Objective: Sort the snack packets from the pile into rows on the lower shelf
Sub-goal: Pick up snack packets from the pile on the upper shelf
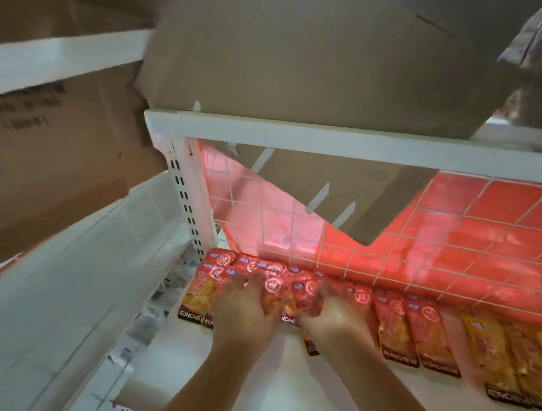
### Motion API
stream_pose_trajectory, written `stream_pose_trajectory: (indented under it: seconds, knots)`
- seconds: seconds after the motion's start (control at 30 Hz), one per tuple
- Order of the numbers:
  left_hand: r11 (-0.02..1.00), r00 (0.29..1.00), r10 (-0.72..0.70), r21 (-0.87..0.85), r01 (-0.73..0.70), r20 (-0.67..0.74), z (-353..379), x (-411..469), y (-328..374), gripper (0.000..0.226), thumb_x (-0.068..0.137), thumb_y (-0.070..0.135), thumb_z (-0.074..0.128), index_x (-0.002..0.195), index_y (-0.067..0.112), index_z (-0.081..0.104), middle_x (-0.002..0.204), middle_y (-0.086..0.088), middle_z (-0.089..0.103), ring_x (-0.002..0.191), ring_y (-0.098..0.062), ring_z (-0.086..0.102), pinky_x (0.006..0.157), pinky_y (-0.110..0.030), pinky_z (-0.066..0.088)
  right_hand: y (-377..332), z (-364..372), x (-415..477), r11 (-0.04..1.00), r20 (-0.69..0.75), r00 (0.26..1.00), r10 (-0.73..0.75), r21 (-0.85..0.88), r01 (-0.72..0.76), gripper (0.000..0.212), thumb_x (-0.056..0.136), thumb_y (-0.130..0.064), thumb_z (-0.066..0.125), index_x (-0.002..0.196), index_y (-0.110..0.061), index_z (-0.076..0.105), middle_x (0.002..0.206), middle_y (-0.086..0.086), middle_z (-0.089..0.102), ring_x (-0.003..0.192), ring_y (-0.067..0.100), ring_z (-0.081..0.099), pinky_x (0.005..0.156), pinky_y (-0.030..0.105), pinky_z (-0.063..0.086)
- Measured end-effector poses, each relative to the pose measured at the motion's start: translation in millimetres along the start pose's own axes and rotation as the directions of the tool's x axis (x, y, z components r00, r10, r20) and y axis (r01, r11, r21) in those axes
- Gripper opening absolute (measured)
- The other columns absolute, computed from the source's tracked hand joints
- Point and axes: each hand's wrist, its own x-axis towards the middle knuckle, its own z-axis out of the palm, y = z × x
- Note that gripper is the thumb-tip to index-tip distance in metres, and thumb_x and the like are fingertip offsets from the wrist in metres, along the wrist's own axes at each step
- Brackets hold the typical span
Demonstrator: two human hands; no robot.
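Note:
Red snack packets (pixel 204 284) lie in a row along the back of the white lower shelf (pixel 267 391), against a wire grid. My left hand (pixel 243 304) lies on the packets left of centre, fingers curled over them. My right hand (pixel 328 312) grips a small bunch of red packets (pixel 302 293) between the two hands. More red packets (pixel 411 330) lie to the right, then yellow packets (pixel 510 359) at the far right. The frame is motion-blurred, so finger detail is unclear.
A cardboard box (pixel 334 54) sits tilted on the upper shelf rail (pixel 322 139) overhead. Another cardboard box (pixel 50 154) fills the left bay. The wire grid (pixel 422 238) backs the shelf, red tiles behind it. A slotted white upright (pixel 188 203) stands at the left.

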Motion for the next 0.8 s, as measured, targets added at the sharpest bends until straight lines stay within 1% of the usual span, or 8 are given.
stream_pose_trajectory:
  seconds: [0.07, 0.1, 0.2, 0.3, 0.43, 0.5, 0.63, 0.8]
  knots:
    - [0.999, 0.999, 0.037, 0.017, -0.037, 0.021, 11, 8, -7, 0.058, 0.072, 0.060, 0.075, 0.122, 0.031, 0.067, 0.112, -0.005, 0.066, 0.100, -0.030, 0.065, 0.086, -0.044, 0.052, -7, 7, 4, 0.998, -0.019, 0.998, 0.055, -0.025, -0.056, 0.061, 0.084, -0.062, 0.063, 0.134, -0.030, 0.051, 0.130, -0.001, 0.056, 0.126, 0.025, 0.050, 0.106, 0.038, 0.043]
    - [0.998, 0.998, 0.053, 0.021, -0.054, 0.023, 16, 11, -11, 0.057, 0.071, 0.059, 0.075, 0.120, 0.033, 0.065, 0.111, -0.003, 0.066, 0.099, -0.029, 0.065, 0.085, -0.044, 0.051, -11, 11, 5, 0.996, -0.035, 0.996, 0.077, -0.032, -0.078, 0.059, 0.083, -0.060, 0.063, 0.133, -0.030, 0.052, 0.130, -0.001, 0.056, 0.125, 0.024, 0.051, 0.105, 0.037, 0.043]
    - [0.992, 0.995, 0.104, 0.067, -0.104, -0.002, 28, 12, -22, 0.050, 0.073, 0.063, 0.069, 0.115, 0.038, 0.059, 0.108, 0.002, 0.062, 0.097, -0.027, 0.061, 0.079, -0.043, 0.046, -24, 20, 8, 0.988, -0.066, 0.988, 0.136, -0.063, -0.140, 0.047, 0.081, -0.055, 0.063, 0.119, -0.028, 0.055, 0.120, 0.001, 0.057, 0.115, 0.025, 0.055, 0.095, 0.034, 0.046]
    - [0.987, 0.988, 0.147, 0.073, -0.144, -0.038, 33, 9, -30, 0.045, 0.079, 0.068, 0.055, 0.109, 0.035, 0.060, 0.106, 0.002, 0.058, 0.095, -0.026, 0.055, 0.077, -0.043, 0.042, -32, 27, 12, 0.981, -0.085, 0.982, 0.167, -0.088, -0.174, 0.043, 0.080, -0.051, 0.066, 0.114, -0.027, 0.053, 0.117, 0.004, 0.054, 0.111, 0.028, 0.055, 0.091, 0.036, 0.047]
    - [0.962, 0.955, 0.269, -0.011, -0.272, -0.123, 33, 4, -43, 0.027, 0.086, 0.047, 0.059, 0.102, 0.027, 0.068, 0.106, -0.003, 0.059, 0.091, -0.031, 0.054, 0.077, -0.044, 0.041, -39, 37, 13, 0.972, -0.095, 0.977, 0.192, -0.116, -0.202, 0.058, 0.082, -0.051, 0.068, 0.129, -0.023, 0.049, 0.123, 0.008, 0.050, 0.116, 0.032, 0.053, 0.094, 0.038, 0.048]
    - [0.943, 0.934, 0.326, -0.024, -0.333, -0.147, 30, 3, -51, 0.021, 0.088, 0.042, 0.062, 0.102, 0.029, 0.067, 0.110, -0.001, 0.061, 0.094, -0.030, 0.053, 0.080, -0.045, 0.041, -42, 41, 14, 0.970, -0.103, 0.976, 0.191, -0.133, -0.204, 0.062, 0.082, -0.051, 0.068, 0.133, -0.022, 0.048, 0.125, 0.010, 0.051, 0.117, 0.033, 0.052, 0.096, 0.038, 0.047]
    - [0.927, 0.920, 0.368, -0.028, -0.375, -0.135, 26, 0, -57, 0.020, 0.083, 0.041, 0.067, 0.101, 0.032, 0.068, 0.111, 0.007, 0.063, 0.097, -0.029, 0.055, 0.083, -0.047, 0.039, -51, 46, 19, 0.968, -0.114, 0.974, 0.195, -0.137, -0.210, 0.060, 0.084, -0.051, 0.070, 0.132, -0.024, 0.046, 0.125, 0.009, 0.046, 0.120, 0.034, 0.051, 0.095, 0.039, 0.046]
    - [0.933, 0.933, 0.358, -0.025, -0.359, -0.040, 25, 1, -55, 0.031, 0.082, 0.046, 0.062, 0.109, 0.031, 0.068, 0.111, 0.007, 0.063, 0.100, -0.027, 0.054, 0.088, -0.048, 0.040, -53, 50, 21, 0.962, -0.132, 0.973, 0.188, -0.176, -0.210, 0.065, 0.086, -0.055, 0.070, 0.136, -0.022, 0.045, 0.127, 0.008, 0.045, 0.119, 0.033, 0.052, 0.091, 0.038, 0.046]
